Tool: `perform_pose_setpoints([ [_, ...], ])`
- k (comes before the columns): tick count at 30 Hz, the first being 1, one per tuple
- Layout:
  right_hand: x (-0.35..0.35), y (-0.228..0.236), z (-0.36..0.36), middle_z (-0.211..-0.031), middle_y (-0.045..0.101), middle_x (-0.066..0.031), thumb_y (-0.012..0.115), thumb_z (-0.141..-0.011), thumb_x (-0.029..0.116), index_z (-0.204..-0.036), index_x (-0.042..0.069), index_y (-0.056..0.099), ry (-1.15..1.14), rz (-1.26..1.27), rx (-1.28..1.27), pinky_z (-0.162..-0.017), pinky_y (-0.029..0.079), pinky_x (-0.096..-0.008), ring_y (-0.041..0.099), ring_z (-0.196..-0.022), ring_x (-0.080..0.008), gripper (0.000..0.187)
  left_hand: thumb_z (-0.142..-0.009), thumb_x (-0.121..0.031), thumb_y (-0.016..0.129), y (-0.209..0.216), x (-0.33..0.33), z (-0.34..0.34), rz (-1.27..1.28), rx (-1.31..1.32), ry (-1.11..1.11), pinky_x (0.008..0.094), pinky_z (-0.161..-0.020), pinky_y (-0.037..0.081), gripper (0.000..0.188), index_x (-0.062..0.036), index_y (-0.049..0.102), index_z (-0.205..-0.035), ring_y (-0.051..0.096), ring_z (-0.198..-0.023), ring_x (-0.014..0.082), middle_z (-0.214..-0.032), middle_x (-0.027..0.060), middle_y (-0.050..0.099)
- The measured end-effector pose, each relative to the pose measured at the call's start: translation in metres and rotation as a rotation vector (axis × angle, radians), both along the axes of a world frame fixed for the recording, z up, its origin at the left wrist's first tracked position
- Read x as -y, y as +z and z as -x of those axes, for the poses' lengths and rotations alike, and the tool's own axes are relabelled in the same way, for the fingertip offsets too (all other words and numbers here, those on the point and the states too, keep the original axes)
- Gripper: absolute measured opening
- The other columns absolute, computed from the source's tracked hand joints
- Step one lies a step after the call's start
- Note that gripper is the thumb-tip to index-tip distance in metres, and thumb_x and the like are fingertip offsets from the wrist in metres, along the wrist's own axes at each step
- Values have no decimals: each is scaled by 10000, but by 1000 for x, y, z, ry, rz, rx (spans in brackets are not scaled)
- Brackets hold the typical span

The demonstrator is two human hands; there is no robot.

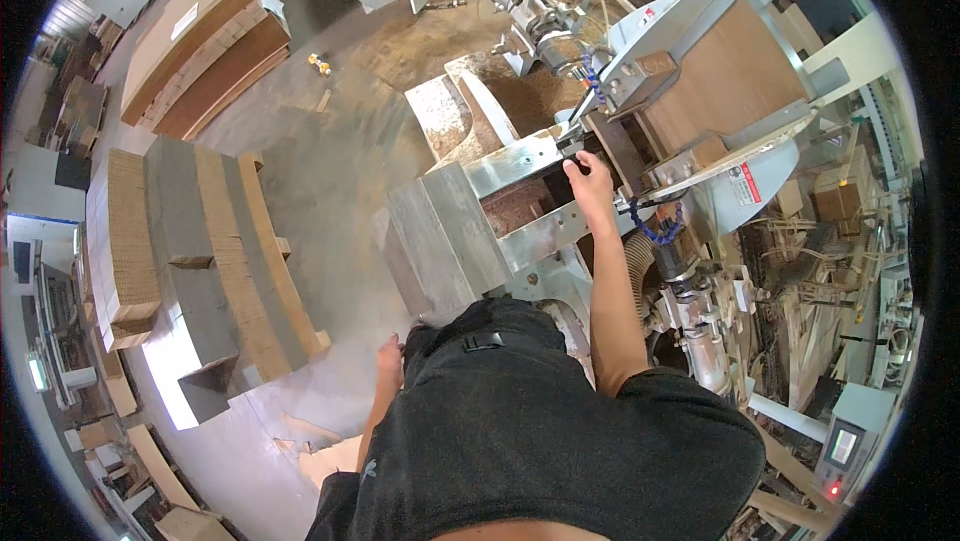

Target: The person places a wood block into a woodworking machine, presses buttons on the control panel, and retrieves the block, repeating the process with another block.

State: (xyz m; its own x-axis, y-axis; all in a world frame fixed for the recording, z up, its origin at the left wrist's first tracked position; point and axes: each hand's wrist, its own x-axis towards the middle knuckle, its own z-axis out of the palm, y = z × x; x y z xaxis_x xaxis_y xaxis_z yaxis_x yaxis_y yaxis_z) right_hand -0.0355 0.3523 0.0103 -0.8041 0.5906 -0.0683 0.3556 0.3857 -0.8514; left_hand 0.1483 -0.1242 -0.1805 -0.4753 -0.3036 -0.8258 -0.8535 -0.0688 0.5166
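My right arm stretches forward over the machine bed point(525, 163). My right hand point(592, 189) is at the bed's inner edge, thumb and finger bent close together by a small dark part. What they hold, if anything, is too small to make out. Low on the left, beside my dark shirt, my left hand point(389, 363) hangs with its fingers curled. It is close to the near corner of a stack of grey boards point(455, 231), which lies at the left end of the bed. Its fingertips are partly hidden, so its contents cannot be seen.
Stacked boards point(215, 241) stand on the floor to the left, with a larger curved stack point(205, 51) behind. Right of the bed are a brown panel point(735, 71) in a grey guard, a motor unit point(690, 311) and a control box point(850, 441). Another motor point(520, 1) is mounted beyond.
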Motion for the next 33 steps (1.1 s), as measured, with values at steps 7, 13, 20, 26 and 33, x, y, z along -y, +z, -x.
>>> perform_pose_setpoints([
  [7, -8, 20, 27, -1191, 502, -229, 580, -781, 226, -1179, -38, 482, 98, -447, 163, -949, 380, -395, 479, -1115, -351, 487, -864, -389, 480, -79, 29, -46, 208, -51, -308, 346, -694, 464, 493, 56, 545, -1065, 604, -787, 254, -837, 180, 633],
  [13, -42, -18, 36, -1115, 553, -224, 593, -774, 218, -1117, -32, 499, 184, -505, 749, -859, 444, -456, 539, -1029, -378, 436, -872, -396, 464, -39, 1, -45, 179, -35, -393, 342, -657, 481, 487, 20, 538, -1115, 610, -794, 241, -916, 194, 627],
  [20, -15, -5, 28, -925, 628, -157, 615, -752, 178, -997, 13, 600, 378, -347, 573, -711, 471, -381, 600, -836, -272, 296, -834, -253, 524, -131, 36, -113, 375, -268, -452, 455, -676, 459, 342, -24, 515, -1088, 602, -803, 377, -853, 231, 614],
  [26, 32, 67, -13, -846, 613, -5, 563, -828, 104, -1004, -43, 614, 367, 526, 55, -656, 423, -223, 538, -726, -73, 234, -830, -183, 506, -78, 22, -72, 366, -263, -712, 475, -666, 454, 295, -40, 493, -1088, 595, -769, 386, -819, 218, 610],
  [33, 106, 89, -17, -787, 603, 10, 573, -834, 115, -965, -45, 616, 546, 503, 95, -604, 404, -223, 492, -662, -55, 211, -789, -176, 553, -114, 57, -62, 291, -308, -611, 471, -650, 455, 259, -45, 491, -1004, 592, -756, 371, -803, 198, 607],
])
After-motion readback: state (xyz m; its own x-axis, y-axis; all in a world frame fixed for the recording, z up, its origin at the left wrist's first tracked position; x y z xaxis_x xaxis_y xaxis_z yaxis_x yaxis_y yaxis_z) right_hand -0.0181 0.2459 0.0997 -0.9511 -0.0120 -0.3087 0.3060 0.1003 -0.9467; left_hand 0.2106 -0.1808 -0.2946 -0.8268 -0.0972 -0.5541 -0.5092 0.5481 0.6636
